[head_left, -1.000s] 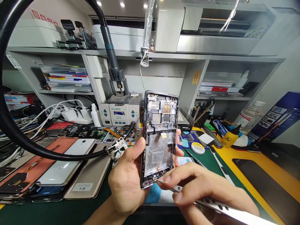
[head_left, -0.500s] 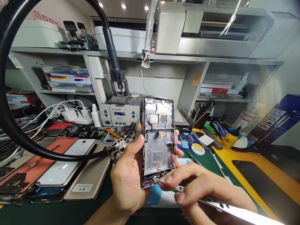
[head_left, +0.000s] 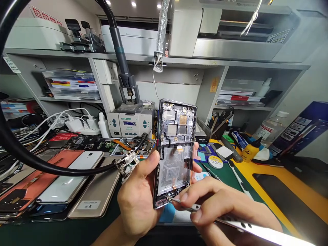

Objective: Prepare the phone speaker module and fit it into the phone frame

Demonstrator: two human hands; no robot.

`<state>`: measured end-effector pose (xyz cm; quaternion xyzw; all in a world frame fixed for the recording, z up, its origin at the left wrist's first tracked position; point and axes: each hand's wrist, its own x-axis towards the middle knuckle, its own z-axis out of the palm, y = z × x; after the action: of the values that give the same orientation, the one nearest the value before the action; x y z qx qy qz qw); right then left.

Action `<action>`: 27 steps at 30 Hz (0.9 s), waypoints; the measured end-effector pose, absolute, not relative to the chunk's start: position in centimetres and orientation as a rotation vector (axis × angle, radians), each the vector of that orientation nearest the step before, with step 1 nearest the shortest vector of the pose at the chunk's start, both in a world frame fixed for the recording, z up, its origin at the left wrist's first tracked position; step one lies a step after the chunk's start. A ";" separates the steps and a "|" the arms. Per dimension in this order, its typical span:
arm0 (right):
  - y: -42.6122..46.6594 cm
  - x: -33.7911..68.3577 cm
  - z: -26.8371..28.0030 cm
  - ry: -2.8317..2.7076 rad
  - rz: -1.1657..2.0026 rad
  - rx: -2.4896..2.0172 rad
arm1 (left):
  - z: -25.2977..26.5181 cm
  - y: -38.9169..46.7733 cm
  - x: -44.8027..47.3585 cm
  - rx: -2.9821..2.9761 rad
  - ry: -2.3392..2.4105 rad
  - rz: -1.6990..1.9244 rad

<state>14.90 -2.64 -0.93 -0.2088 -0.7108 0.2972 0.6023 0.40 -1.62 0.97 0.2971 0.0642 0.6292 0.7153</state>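
Observation:
An opened phone frame with its inner side facing me is held upright in my left hand. The thumb presses its left edge and fingertips wrap round the right edge. My right hand is closed on silver tweezers, whose handle with holes runs to the lower right. Their tip touches the bottom part of the phone frame, near small parts and connectors. A metal phone board piece lies just left of my left hand.
Several phones and back covers, among them a white one, lie at the left. A thick black hose loops before me from the rework station. At the right are a toothbrush, a round tin and a yellow bottle.
The phone frame has tilted, its top swinging slightly right and up. The tweezer tip stays at its bottom end. My right hand has hardly moved.

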 end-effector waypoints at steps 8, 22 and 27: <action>-2.6 15.1 -0.3 -1.694 0.689 -0.472 | 1.3 -2.1 0.0 0.705 0.265 1.246; -2.9 16.8 1.5 -1.906 0.786 -0.529 | 1.0 -1.6 0.5 0.653 0.145 1.313; -2.8 16.4 0.6 -1.869 0.714 -0.490 | 0.8 -1.7 0.0 0.602 0.270 1.307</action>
<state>16.36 -2.83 0.64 -0.2039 -0.7777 0.2973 0.5150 0.04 -1.72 0.84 0.2746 0.1235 0.5969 0.7437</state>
